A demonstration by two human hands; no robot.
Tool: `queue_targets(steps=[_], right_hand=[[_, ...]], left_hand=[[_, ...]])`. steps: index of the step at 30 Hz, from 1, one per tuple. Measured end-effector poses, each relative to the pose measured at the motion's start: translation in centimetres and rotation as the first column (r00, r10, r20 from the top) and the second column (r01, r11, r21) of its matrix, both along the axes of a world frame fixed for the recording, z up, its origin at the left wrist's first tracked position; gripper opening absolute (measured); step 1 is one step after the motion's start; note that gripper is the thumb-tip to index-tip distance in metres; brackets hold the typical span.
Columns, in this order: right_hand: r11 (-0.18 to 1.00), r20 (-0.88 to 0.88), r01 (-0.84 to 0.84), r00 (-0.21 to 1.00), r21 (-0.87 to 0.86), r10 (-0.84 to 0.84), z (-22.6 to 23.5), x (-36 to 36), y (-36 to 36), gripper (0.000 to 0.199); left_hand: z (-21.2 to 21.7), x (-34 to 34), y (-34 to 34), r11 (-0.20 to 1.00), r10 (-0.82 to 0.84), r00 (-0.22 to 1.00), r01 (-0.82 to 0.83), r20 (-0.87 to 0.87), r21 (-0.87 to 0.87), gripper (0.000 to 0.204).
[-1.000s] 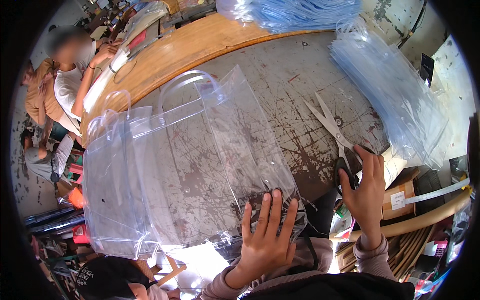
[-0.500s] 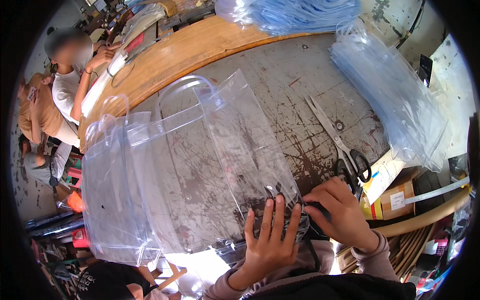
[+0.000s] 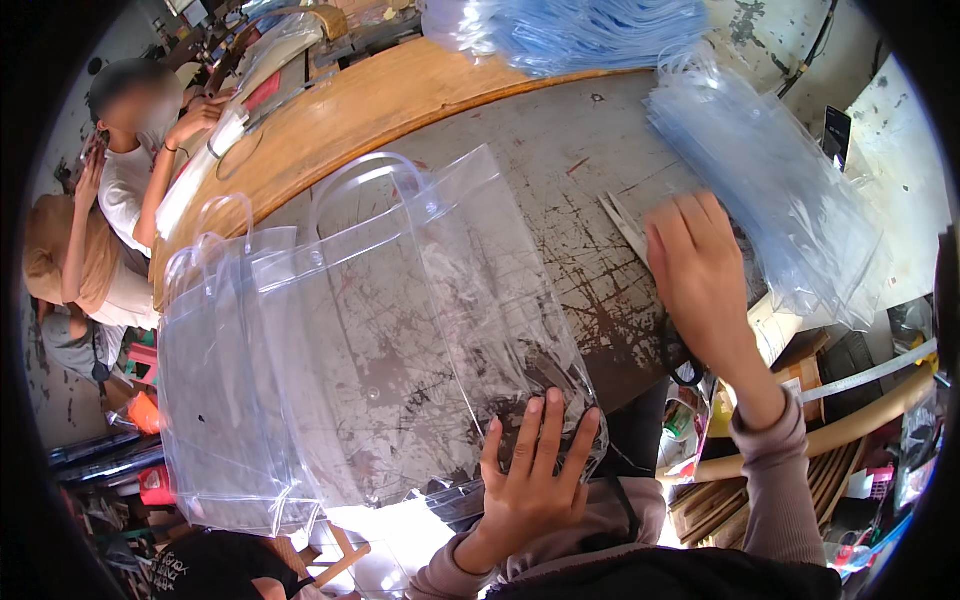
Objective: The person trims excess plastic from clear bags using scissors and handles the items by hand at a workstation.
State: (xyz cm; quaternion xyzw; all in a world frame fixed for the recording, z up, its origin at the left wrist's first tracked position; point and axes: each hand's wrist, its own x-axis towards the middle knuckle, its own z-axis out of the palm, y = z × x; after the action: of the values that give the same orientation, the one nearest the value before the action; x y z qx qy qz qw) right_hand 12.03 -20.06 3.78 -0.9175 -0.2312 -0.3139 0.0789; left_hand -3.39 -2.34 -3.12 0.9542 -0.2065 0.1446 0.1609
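Observation:
A clear plastic bag (image 3: 370,330) with a looped handle lies on the worn grey tabletop. My left hand (image 3: 535,465) rests flat on its near right corner, fingers spread. My right hand (image 3: 695,265) is over the metal scissors (image 3: 622,222), its fingers bent downward and their tips hidden. The blade tips stick out to the left of that hand, and part of a black handle loop shows below it by the wrist. Whether the hand touches the scissors I cannot make out. More clear bags (image 3: 215,370) with handles lie overlapped at the left.
A stack of bluish clear bags (image 3: 770,190) lies at the right, and another bluish heap (image 3: 590,30) at the back. A wooden board (image 3: 370,100) curves along the far edge. Beyond the left end sit other people (image 3: 125,165). Cardboard and rolls (image 3: 800,375) crowd the right edge.
My right hand has left the bag's near right corner and moved up and right, over the scissors. My left hand stays on the bag. A person at the left has raised an arm.

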Motion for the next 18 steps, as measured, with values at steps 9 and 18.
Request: queue_targets(steps=[9,18], right_hand=[[0.989,-0.244,0.025,0.970,0.148,0.012,1.4,-3.0,-1.3,0.016],[0.841,-0.545,0.096,0.799,0.533,0.255,-1.2,-8.1,3.1,0.034]], left_hand=[[-0.1,-0.2,0.1,1.000,0.023,1.000,-0.023,0.017,0.009,0.060],[-0.3,-1.8,-1.4,0.999,0.038,0.998,-0.038,-0.044,0.003,0.058]])
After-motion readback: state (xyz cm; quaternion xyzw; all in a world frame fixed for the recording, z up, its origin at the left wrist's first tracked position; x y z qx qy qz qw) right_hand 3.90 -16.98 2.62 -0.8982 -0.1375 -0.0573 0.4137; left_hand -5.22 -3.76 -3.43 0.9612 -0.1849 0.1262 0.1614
